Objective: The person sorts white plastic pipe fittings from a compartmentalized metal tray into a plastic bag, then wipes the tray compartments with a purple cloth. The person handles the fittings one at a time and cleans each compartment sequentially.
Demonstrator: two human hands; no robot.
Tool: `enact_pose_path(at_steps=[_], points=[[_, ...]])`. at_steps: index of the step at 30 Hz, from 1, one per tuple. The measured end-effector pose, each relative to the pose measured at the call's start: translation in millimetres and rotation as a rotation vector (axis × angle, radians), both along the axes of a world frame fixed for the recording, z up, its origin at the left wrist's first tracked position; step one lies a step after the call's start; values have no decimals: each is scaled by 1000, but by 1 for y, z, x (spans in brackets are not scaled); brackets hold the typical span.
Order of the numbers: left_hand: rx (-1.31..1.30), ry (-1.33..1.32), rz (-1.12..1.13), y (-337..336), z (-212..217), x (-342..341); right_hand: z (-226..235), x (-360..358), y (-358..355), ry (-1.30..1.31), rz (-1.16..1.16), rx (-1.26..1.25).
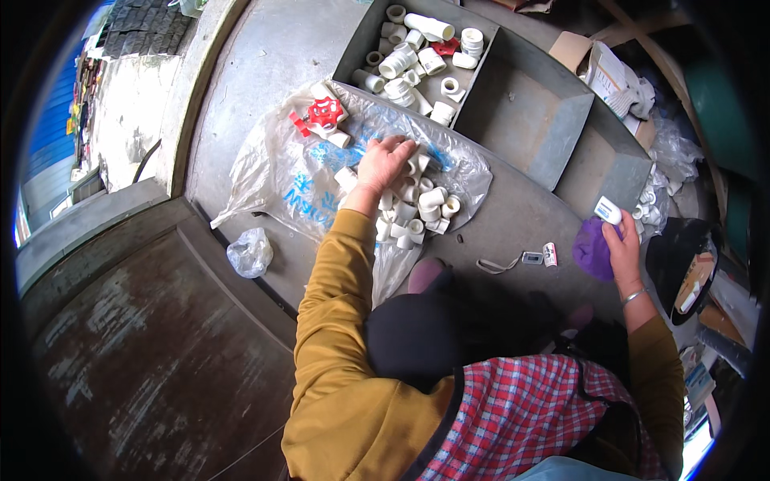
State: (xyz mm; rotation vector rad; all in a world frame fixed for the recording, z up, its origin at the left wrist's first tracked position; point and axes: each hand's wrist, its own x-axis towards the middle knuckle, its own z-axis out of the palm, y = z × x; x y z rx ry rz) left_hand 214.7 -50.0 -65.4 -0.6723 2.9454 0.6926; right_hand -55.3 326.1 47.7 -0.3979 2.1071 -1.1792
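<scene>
**Hands at the fittings heap and at a small white part**

Nearest to us, our checked apron (pixel 521 417) and mustard sleeves (pixel 337 321) are filling the lower edge of the view, with both forearms reaching up toward twelve o'clock.

We are stretching our left hand (pixel 385 163) out onto the heap of white plastic pipe fittings (pixel 417 210), which is lying on a clear plastic bag (pixel 277 172) spread over the grey floor. The fingers are curling down into the top of the heap, knuckles up, and are touching the fittings at the hand's one o'clock edge; most of the heap is sitting just beyond the wrist at about four o'clock. Whether the fingers are actually closing around a fitting we cannot tell, since the back of the hand is covering them.

At ten o'clock from that hand, a valve with a red handwheel (pixel 325 112) is resting on the same bag, near but apart from the fingers.

We are raising our right hand (pixel 624 250), with a thin bracelet on its wrist, well apart at three o'clock. Its thumb and fingertips are pinching a small white part (pixel 607 210), which is sticking out at the hand's eleven o'clock. A purple cloth (pixel 592 250) is lying just beside the hand at nine o'clock.

At twelve o'clock, a grey metal tray (pixel 357 44) is holding more white fittings, and its neighbouring compartment (pixel 525 108) is sitting to the right.
</scene>
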Motion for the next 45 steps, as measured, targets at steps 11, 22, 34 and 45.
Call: enact_pose_path(at_steps=[11,22,34,45], points=[[270,-19,522,18,31,-30,-2,-1,2,7,2,-14],[665,-30,1055,-30,10,93,-2,-4,1,-33,3,1],[561,-5,644,4,-2,35,1,-2,-2,0,21,-3],[128,44,704,-27,44,23,-2,0,-3,11,-5,-6]])
